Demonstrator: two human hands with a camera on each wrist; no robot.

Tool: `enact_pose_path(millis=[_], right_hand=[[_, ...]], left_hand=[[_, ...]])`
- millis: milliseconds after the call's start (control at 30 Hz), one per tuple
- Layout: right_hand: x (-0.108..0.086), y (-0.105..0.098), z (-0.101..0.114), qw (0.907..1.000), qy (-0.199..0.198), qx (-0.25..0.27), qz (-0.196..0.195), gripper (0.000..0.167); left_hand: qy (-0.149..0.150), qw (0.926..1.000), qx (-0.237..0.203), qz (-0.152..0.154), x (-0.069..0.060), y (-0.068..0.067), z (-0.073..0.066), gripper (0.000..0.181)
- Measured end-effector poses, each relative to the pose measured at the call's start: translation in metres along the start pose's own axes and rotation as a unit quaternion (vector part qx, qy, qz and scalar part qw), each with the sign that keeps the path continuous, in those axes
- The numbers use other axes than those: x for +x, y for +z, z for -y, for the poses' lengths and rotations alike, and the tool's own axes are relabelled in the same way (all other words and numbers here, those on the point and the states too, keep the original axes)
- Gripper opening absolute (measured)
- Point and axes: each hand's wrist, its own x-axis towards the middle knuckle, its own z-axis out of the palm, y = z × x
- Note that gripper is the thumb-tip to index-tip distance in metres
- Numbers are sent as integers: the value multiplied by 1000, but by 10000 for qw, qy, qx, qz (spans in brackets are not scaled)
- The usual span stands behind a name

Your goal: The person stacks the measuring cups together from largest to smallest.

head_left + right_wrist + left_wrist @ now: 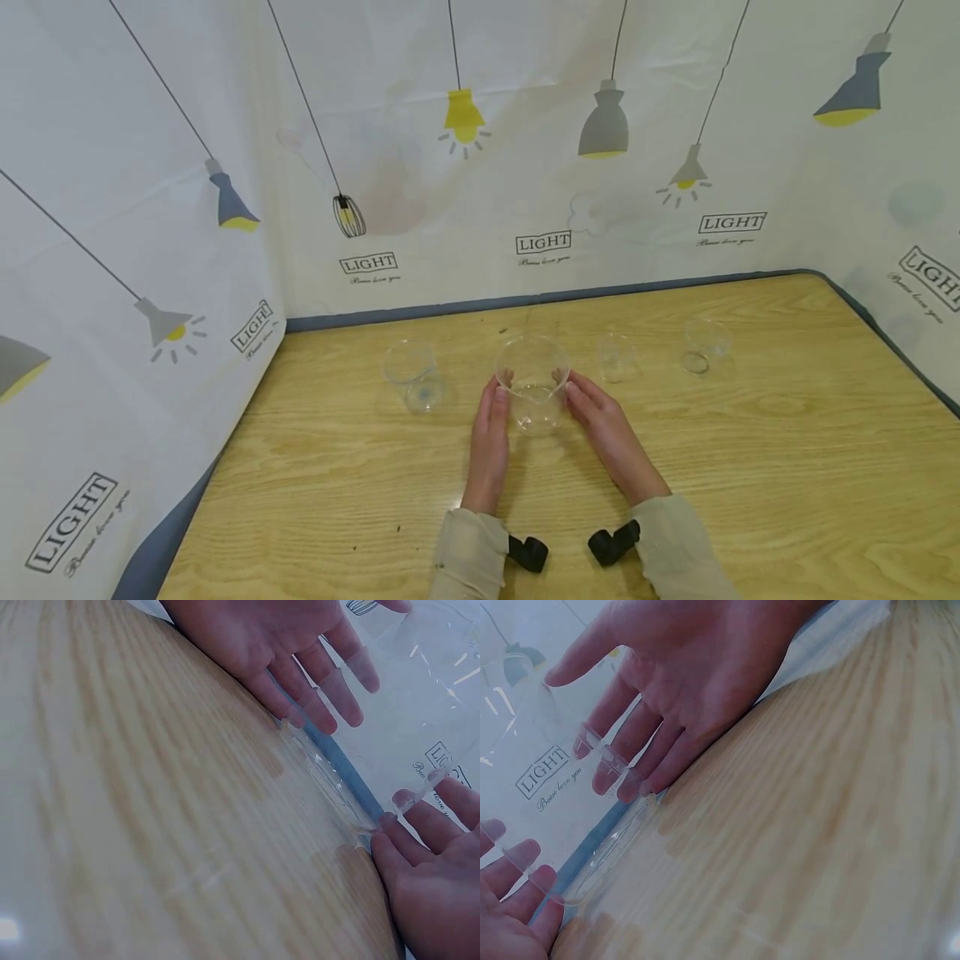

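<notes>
Pale sleeves point(472, 554) lie nearest me; just beyond, the left hand point(491, 437) and right hand point(613, 432) flank a clear beaker point(536, 408) — a wide, straight-fingered grip against its sides. It stands on the counter point(337, 483), mouth upward, long axis vertical.

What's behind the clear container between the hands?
Wooden tabletop shows through the clear container, and so do some fingertips of the left hand and the right hand at its sides. Nothing behind looks fully covered, though fine detail is unclear.
</notes>
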Motion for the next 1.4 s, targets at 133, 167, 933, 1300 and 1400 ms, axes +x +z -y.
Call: enact_pose_path(millis=[133,167,933,1300,1400], right_hand=[[0,-1,0,9999,27,-116,-17,61],[0,-1,0,9999,38,-119,-23,61],[1,-2,-3,9994,-178,267,90,59],[2,-1,-2,9988,-126,480,44,57],[1,-1,0,9980,-188,597,100,56]], left_hand=[[71,10000,-20,-15,1,0,0,50],[92,10000,-27,-19,1,0,0,49],[-16,9999,-122,-61,3,1,3,47],[-71,9998,-142,-82,3,1,1,48],[-55,9998,-142,-98,3,1,1,46]])
